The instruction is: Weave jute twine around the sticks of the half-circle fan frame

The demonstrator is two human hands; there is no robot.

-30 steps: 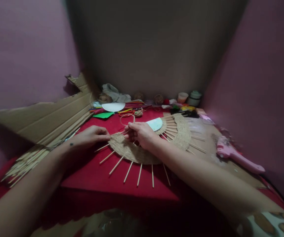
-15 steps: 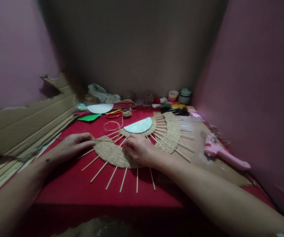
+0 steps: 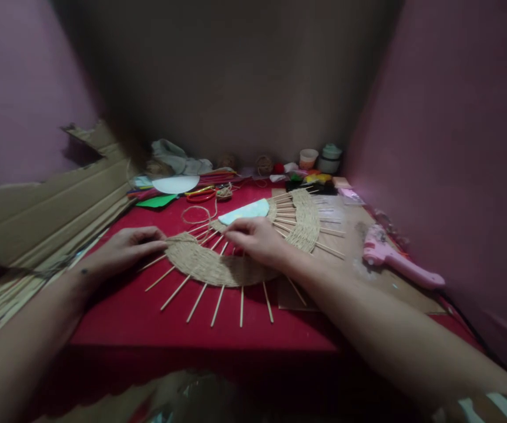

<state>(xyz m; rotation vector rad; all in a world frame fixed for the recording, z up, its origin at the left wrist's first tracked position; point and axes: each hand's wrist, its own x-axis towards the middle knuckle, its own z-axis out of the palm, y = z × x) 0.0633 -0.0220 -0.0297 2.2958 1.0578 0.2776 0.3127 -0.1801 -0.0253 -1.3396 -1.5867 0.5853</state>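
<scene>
A fan-shaped piece of twine woven over thin wooden sticks (image 3: 209,264) lies flat, with a pale blue half-disc (image 3: 248,210) at its centre. My left hand (image 3: 130,247) pinches the left end of the woven band between thumb and fingers. Above the inner sticks, my right hand (image 3: 259,242) has its fingers drawn together near the half-disc; whatever they hold is hidden. A loose loop of twine (image 3: 197,215) runs beside the fan's inner left edge, near a small twine bundle (image 3: 224,192). The right hand covers part of the weave.
Scissors with red and yellow handles (image 3: 202,194), a white half-disc (image 3: 176,185) and a green sheet (image 3: 158,201) lie behind. A pink glue gun (image 3: 400,264) rests on a brown board at right. Cardboard (image 3: 50,217) leans at left. Cups (image 3: 308,158) stand along the back.
My right hand has lifted from the woven band and shifted up towards the half-disc. My left hand stays at the band's left end. The view has tilted slightly.
</scene>
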